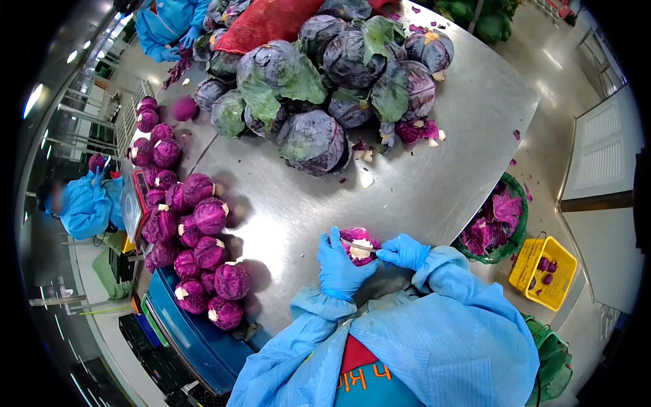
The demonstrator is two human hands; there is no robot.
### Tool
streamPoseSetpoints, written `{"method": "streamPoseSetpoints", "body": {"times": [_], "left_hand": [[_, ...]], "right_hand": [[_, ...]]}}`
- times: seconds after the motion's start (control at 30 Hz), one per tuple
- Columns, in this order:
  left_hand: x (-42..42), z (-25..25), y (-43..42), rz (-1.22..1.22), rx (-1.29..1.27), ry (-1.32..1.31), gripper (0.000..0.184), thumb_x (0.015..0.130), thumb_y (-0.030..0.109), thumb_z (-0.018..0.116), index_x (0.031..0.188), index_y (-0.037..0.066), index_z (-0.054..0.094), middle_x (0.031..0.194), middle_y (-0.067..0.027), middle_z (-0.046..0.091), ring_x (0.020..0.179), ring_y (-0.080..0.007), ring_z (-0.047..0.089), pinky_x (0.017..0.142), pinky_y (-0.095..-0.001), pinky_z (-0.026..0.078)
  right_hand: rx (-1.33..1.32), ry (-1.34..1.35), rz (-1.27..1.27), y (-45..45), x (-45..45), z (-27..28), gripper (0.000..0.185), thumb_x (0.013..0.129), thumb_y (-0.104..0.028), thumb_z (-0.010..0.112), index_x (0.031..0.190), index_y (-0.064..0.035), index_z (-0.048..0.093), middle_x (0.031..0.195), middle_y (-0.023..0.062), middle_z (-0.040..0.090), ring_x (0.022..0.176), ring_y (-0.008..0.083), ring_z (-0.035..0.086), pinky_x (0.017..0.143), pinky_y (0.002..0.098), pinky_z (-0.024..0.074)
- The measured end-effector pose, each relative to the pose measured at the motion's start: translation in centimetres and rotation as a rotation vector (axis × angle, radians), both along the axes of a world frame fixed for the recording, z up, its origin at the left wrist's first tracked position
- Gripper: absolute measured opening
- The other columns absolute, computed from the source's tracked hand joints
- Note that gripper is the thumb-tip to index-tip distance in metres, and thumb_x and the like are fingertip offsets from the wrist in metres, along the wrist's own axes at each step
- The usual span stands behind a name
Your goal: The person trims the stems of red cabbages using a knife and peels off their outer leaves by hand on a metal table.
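My left hand [340, 266], in a blue glove, is wrapped round a small red cabbage [355, 252] near the table's front edge. The cabbage's pale cut base faces my right side. My right hand [404, 252], also gloved in blue, is closed on a knife [359, 245], whose blade lies across the pale base. Beyond my hands, a large pile of cabbages [315, 142] with dark outer leaves rests on the metal table [407, 190]. Many peeled purple cabbages [210, 216] are heaped to the left.
A red mesh sack [268, 24] lies on the pile. Two people in blue work at the upper left [163, 30] and far left [88, 203]. At right stand a green basket of leaves [521, 230] and a yellow crate [559, 292]. A blue bin [196, 339] stands at lower left.
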State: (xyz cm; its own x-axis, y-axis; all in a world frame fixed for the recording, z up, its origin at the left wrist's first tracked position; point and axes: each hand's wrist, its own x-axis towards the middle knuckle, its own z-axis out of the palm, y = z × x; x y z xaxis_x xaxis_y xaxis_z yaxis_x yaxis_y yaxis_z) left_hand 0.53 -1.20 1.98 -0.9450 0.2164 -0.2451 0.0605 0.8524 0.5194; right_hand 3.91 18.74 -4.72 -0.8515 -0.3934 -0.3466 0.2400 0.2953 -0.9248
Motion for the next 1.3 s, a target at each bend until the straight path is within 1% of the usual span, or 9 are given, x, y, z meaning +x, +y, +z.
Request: {"method": "streamPoseSetpoints", "body": {"times": [0.13,0.37,0.53,0.73,0.83,0.93,1.03,1.23,1.3], "left_hand": [[0.2,-0.4,0.9,0.033,-0.057,0.085,0.110,0.051,0.047,0.086,0.134,-0.005,0.035,0.120,-0.0267,0.045,0.108,-0.0422,0.050,0.089,-0.0489,0.046],[-0.3,0.3,2.1,0.043,-0.110,0.038,0.112,0.050,0.046,0.086,0.136,-0.002,0.033,0.119,-0.0239,0.043,0.103,-0.0410,0.052,0.082,-0.0486,0.049],[-0.9,0.4,2.0,0.048,-0.139,-0.030,0.115,0.049,0.048,0.086,0.138,-0.002,0.032,0.120,-0.0241,0.042,0.102,-0.0410,0.052,0.082,-0.0489,0.049],[-0.8,0.3,1.6,0.034,-0.115,0.012,0.115,0.049,0.051,0.086,0.137,-0.002,0.034,0.121,-0.0254,0.043,0.103,-0.0418,0.052,0.084,-0.0493,0.048],[-0.7,1.2,2.0,0.022,-0.119,0.029,0.117,0.048,0.052,0.086,0.137,-0.003,0.034,0.120,-0.0256,0.044,0.102,-0.0422,0.053,0.084,-0.0495,0.048],[-0.4,0.7,1.7,0.009,-0.132,0.031,0.117,0.048,0.052,0.086,0.137,-0.003,0.034,0.121,-0.0262,0.043,0.103,-0.0429,0.052,0.086,-0.0494,0.048],[-0.4,0.1,1.0,0.011,-0.040,0.043,0.116,0.048,0.052,0.086,0.137,-0.002,0.035,0.121,-0.0262,0.043,0.103,-0.0434,0.052,0.086,-0.0495,0.048],[-0.2,0.5,1.1,0.014,-0.088,0.071,0.113,0.049,0.050,0.086,0.136,-0.001,0.035,0.122,-0.0263,0.043,0.105,-0.0436,0.051,0.087,-0.0495,0.048],[-0.6,0.6,1.3,0.044,-0.066,0.005,0.114,0.049,0.050,0.086,0.136,-0.002,0.034,0.123,-0.0271,0.042,0.107,-0.0438,0.050,0.088,-0.0496,0.047]], "right_hand": [[0.095,-0.023,0.028,0.2,-0.7,0.4,0.055,0.093,-0.056,0.050,0.079,-0.0060,0.071,0.065,0.0113,0.065,0.056,0.0212,0.062,0.059,0.0334,0.0514],[0.347,-0.221,-0.036,-1.0,-0.9,5.0,0.066,0.095,-0.062,0.037,0.077,-0.0082,0.070,0.065,0.0117,0.066,0.064,0.0275,0.065,0.068,0.0397,0.0515],[0.698,0.155,-0.099,-2.0,-0.3,3.9,0.061,0.095,-0.060,0.038,0.082,-0.0092,0.068,0.076,0.0140,0.067,0.069,0.0327,0.065,0.069,0.0425,0.0508],[0.347,0.139,-0.393,-3.3,1.2,1.6,0.057,0.093,-0.058,0.044,0.084,-0.0074,0.068,0.078,0.0162,0.067,0.071,0.0346,0.065,0.065,0.0463,0.0505],[0.119,-0.230,-0.475,-3.3,1.6,3.4,0.058,0.092,-0.058,0.049,0.082,-0.0050,0.068,0.072,0.0137,0.067,0.065,0.0282,0.065,0.063,0.0397,0.0512],[0.289,-0.025,-0.369,-2.9,1.7,1.7,0.059,0.091,-0.059,0.051,0.081,-0.0042,0.069,0.069,0.0127,0.066,0.062,0.0245,0.064,0.062,0.0364,0.0515],[0.389,0.083,-0.281,-2.6,1.3,1.6,0.060,0.092,-0.061,0.046,0.075,-0.0078,0.067,0.069,0.0142,0.065,0.064,0.0332,0.064,0.064,0.0429,0.0508],[0.253,-0.317,-0.215,-1.9,-0.3,4.6,0.060,0.092,-0.061,0.044,0.075,-0.0088,0.067,0.074,0.0149,0.065,0.071,0.0340,0.064,0.069,0.0428,0.0500],[0.434,-0.041,-0.292,-2.7,0.4,3.3,0.061,0.093,-0.061,0.044,0.077,-0.0078,0.068,0.072,0.0137,0.066,0.066,0.0294,0.064,0.067,0.0400,0.0502]]}}
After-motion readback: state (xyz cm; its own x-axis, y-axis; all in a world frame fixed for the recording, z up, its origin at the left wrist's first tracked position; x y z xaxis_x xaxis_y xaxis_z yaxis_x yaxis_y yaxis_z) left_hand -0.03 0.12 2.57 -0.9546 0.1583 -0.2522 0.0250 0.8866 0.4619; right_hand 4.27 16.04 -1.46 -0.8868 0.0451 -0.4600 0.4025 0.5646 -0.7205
